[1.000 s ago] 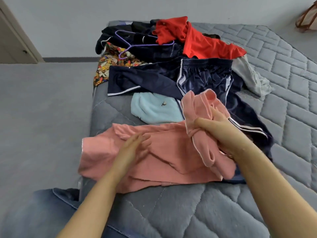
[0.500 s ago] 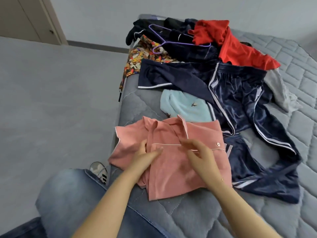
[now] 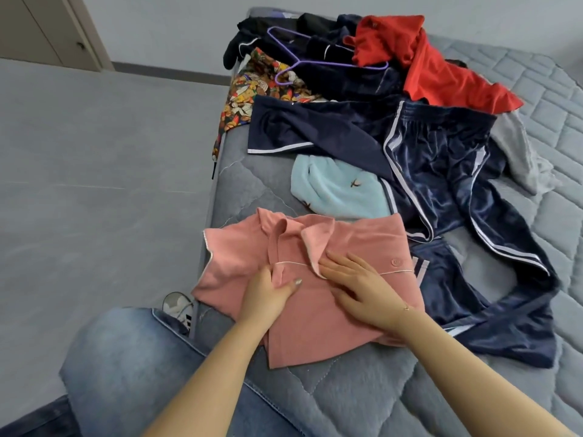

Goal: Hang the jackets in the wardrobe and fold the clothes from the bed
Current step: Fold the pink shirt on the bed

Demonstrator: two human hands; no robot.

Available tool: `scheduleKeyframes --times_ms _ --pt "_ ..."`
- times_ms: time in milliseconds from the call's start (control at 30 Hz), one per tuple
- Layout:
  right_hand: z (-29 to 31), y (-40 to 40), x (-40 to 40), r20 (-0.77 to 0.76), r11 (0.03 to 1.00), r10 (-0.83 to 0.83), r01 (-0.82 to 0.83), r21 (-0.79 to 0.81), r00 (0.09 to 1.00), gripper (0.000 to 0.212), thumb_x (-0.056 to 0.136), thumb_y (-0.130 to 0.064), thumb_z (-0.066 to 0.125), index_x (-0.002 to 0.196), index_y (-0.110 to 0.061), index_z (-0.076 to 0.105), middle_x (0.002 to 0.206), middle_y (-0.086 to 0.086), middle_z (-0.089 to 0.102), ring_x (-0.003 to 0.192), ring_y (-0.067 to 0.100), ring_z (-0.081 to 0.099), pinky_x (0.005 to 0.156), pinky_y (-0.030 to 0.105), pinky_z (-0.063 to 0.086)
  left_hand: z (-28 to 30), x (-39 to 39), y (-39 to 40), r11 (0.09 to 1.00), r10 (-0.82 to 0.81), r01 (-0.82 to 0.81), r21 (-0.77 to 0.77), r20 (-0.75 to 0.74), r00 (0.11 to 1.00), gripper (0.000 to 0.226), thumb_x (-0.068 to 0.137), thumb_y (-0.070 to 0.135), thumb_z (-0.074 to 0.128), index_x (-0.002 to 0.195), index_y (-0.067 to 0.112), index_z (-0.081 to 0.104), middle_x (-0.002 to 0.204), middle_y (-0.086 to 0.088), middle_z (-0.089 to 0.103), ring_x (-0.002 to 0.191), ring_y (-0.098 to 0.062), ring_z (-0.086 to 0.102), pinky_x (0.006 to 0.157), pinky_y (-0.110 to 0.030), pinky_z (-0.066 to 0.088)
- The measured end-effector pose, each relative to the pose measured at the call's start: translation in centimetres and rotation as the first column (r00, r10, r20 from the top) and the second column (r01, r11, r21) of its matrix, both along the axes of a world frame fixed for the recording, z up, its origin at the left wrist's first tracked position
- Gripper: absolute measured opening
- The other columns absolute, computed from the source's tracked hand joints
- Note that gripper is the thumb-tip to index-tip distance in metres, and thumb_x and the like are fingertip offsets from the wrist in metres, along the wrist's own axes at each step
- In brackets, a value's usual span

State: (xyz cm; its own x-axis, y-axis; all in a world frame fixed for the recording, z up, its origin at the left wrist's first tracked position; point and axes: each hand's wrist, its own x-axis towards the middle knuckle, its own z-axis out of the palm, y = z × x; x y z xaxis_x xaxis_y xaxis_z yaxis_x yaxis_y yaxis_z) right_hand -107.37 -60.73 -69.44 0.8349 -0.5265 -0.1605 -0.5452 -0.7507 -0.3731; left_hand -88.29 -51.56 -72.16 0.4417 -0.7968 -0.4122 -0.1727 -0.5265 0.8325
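Observation:
A pink collared shirt lies partly folded at the near left corner of the grey quilted bed. My left hand pinches a fold of the shirt's front between thumb and fingers. My right hand rests flat on the shirt beside the collar, fingers spread. Behind the shirt lie a light blue garment, navy velvet trousers, a navy jacket, a red garment and a purple hanger on dark clothes.
A floral garment hangs over the bed's left edge and a grey garment lies at the right. My knee in blue jeans presses against the bed. A shoe is on the grey floor; a door stands far left.
My right hand folded the bunched pink sleeve over and let it go; it now lies flat on the shirt. My left hand moved from pressing the shirt to pinching its front fold.

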Motion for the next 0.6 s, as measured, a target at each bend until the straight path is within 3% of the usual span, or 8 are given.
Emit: scheduleKeyframes --times_ms 133,267,367,500,600 --pt "-0.2 0.2 -1.2 -0.049 0.981 0.182 -0.184 -0.058 0.982 0.071 0.092 -0.015 0.048 0.155 -0.029 0.019 0.161 -0.014 0.017 0.150 0.006 0.007 0.122 0.032 0.001 0.4 0.1 -0.2 0.999 0.048 -0.046 0.013 -0.155 0.987 0.038 0.077 0.035 0.078 0.107 0.019 0.061 0.100 0.005 0.068 0.093 -0.013 0.063 0.075 -0.027 0.048" --pt "-0.3 0.8 -1.1 0.005 0.989 0.137 -0.137 -0.053 0.991 0.062 0.099 -0.021 0.040 0.156 -0.027 0.014 0.162 -0.013 0.014 0.150 0.005 0.007 0.123 0.034 0.002 1.2 -0.2 -0.3 0.999 0.020 -0.029 -0.027 -0.297 0.955 0.012 0.084 0.037 0.072 0.090 0.031 0.064 0.079 0.020 0.071 0.076 0.008 0.063 0.060 -0.011 0.045" --pt "-0.3 0.9 -1.0 0.071 0.995 0.088 -0.085 -0.051 0.994 0.059 0.100 -0.017 0.039 0.155 -0.024 0.020 0.162 -0.012 0.016 0.149 0.005 0.011 0.123 0.034 0.007 1.9 -0.5 -0.5 0.994 -0.052 0.023 -0.108 -0.274 0.960 0.018 0.089 0.038 0.066 0.104 0.042 0.056 0.097 0.028 0.063 0.094 0.010 0.056 0.070 -0.009 0.042" --pt "0.0 0.8 -0.9 0.176 0.999 0.030 -0.026 -0.026 0.984 0.056 0.102 -0.020 0.038 0.154 -0.022 0.020 0.160 -0.009 0.020 0.148 0.004 0.017 0.121 0.036 0.016 3.3 -0.5 -1.4 0.970 -0.120 0.097 -0.224 -0.089 0.989 0.029 0.093 0.034 0.061 0.117 0.043 0.049 0.096 0.032 0.057 0.090 0.010 0.054 0.069 0.003 0.038" --pt "0.8 0.4 -0.2 0.290 0.999 0.001 0.014 -0.048 0.957 0.055 0.103 -0.024 0.034 0.155 -0.021 0.017 0.162 -0.006 0.020 0.148 0.007 0.018 0.121 0.033 0.016 4.9 0.5 -2.4 0.950 -0.086 0.073 -0.303 -0.029 0.996 0.027 0.092 0.030 0.064 0.116 0.036 0.053 0.097 0.024 0.062 0.100 -0.004 0.061 0.072 -0.001 0.039"
